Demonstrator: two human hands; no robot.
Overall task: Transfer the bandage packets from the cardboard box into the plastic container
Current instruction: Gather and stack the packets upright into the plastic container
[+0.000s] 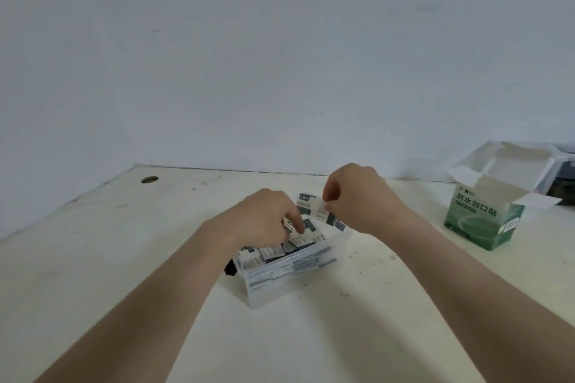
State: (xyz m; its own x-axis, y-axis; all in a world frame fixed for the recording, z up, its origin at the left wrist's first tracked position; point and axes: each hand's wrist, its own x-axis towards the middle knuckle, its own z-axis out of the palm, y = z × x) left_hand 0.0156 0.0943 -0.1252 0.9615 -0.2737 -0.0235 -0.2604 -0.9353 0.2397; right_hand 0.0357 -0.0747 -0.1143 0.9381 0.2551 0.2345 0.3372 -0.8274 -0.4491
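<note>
A clear plastic container (280, 286) stands mid-table, holding several white-and-dark bandage packets (273, 252). My left hand (264, 218) reaches down into it, fingers curled over the packets, index finger pressing on one. Above the container's far right corner my right hand (357, 196) pinches a strip of bandage packets (314, 207) between thumb and fingers. The green-and-white cardboard box (485, 218) stands open at the right, its flaps up; its inside is hidden from here.
The white table (124, 258) meets a pale wall at the back, with a cable hole (149, 179) at the far left. A dark object (560, 186) lies behind the cardboard box. A small black part (229, 267) shows at the container's left side.
</note>
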